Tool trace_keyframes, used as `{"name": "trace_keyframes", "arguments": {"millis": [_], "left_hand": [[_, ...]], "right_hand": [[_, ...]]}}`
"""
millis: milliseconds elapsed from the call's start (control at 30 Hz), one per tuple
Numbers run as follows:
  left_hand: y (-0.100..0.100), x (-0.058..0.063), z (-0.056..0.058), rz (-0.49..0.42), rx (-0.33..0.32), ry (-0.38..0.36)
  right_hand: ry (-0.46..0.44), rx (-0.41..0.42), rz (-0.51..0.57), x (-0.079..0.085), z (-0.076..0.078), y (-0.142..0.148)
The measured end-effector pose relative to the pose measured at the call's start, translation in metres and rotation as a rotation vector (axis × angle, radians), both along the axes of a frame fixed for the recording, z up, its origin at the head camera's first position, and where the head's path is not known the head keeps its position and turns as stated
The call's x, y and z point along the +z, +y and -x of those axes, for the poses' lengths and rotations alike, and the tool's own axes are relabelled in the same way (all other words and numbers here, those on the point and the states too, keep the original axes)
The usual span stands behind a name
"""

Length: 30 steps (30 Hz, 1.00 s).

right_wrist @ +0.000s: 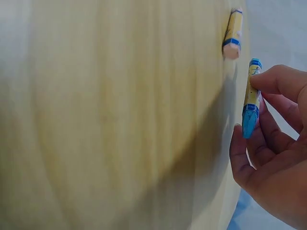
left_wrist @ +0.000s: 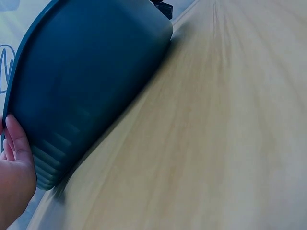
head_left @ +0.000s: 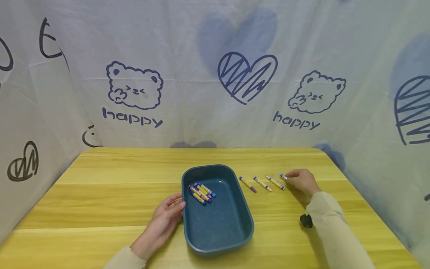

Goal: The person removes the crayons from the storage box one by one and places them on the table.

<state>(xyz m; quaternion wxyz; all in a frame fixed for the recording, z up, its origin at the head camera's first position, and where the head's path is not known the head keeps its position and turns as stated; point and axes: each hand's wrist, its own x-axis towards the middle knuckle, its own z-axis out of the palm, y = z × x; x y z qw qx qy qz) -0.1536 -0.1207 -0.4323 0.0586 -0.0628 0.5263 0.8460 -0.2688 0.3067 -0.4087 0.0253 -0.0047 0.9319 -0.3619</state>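
Note:
A dark blue-green plastic tub point(head_left: 215, 231) stands on the table, with several crayons point(head_left: 201, 193) bunched inside near its far left. My left hand point(head_left: 167, 216) holds its left side, thumb at the rim; the left wrist view shows the fingers of this hand point(left_wrist: 17, 158) against the outer wall. To the right of the tub, my right hand point(head_left: 303, 181) pinches a light blue crayon point(right_wrist: 251, 96) between thumb and fingers, its blue tip toward the palm. Beside that hand lie a purple-tipped crayon point(head_left: 248, 184) and two pale-tipped crayons point(head_left: 262, 184), in a loose row.
The yellow wood-grain table point(head_left: 100, 205) ends at a pale curtain point(head_left: 191, 112) printed with bears and hearts. The curtain also encloses both sides. A small black object point(head_left: 306, 220) sits by the right sleeve point(head_left: 330, 216).

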Motion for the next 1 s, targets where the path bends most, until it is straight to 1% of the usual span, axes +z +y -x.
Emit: {"name": "trace_keyframes", "arguments": {"millis": [167,400,600,767,867,1000], "left_hand": [[-0.001,0.001,0.0,0.004,-0.004,-0.001],[-0.001,0.002,0.001,-0.004,0.0,-0.012],[-0.001,0.004,0.001,-0.018,-0.001,-0.012],[-0.001,0.004,0.001,-0.011,-0.004,-0.014],[-0.001,0.005,0.001,-0.004,-0.004,-0.012],[-0.001,0.005,0.001,-0.003,-0.005,-0.012]], "right_hand": [[-0.029,-0.002,-0.013,-0.002,-0.003,0.002],[-0.031,-0.004,-0.028,-0.002,-0.002,0.001],[-0.042,-0.009,-0.023,-0.003,-0.003,0.0],[-0.043,-0.006,-0.02,-0.003,-0.003,0.0],[-0.054,0.009,-0.023,0.0,-0.002,0.0],[-0.064,0.034,-0.036,0.009,0.001,0.0]]}}
